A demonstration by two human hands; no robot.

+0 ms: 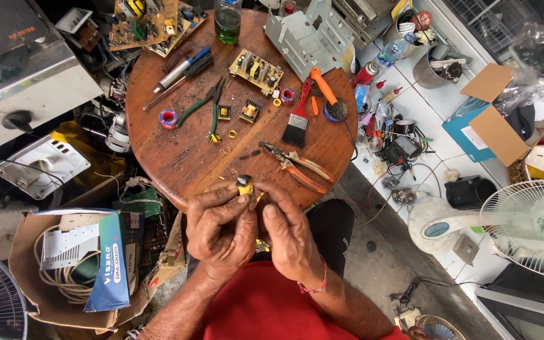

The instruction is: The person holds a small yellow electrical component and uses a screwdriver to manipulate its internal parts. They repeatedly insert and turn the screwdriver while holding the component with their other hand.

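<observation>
Both hands are pinched shut on one small yellow-taped transformer coil point(245, 185): left hand point(220, 230) from the left, right hand point(289, 234) from the right, fingertips meeting at it. Just beyond the grip, orange-handled pliers point(297, 166) lie on the round wooden table point(177, 151).

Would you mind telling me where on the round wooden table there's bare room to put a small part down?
The widest bare patch on the round wooden table is its near-left area, bordered by the blue tape roll, the green-handled pliers and the hands holding the small yellow part. A narrower gap lies between the brush and the orange-handled pliers. The far half is crowded.
</observation>
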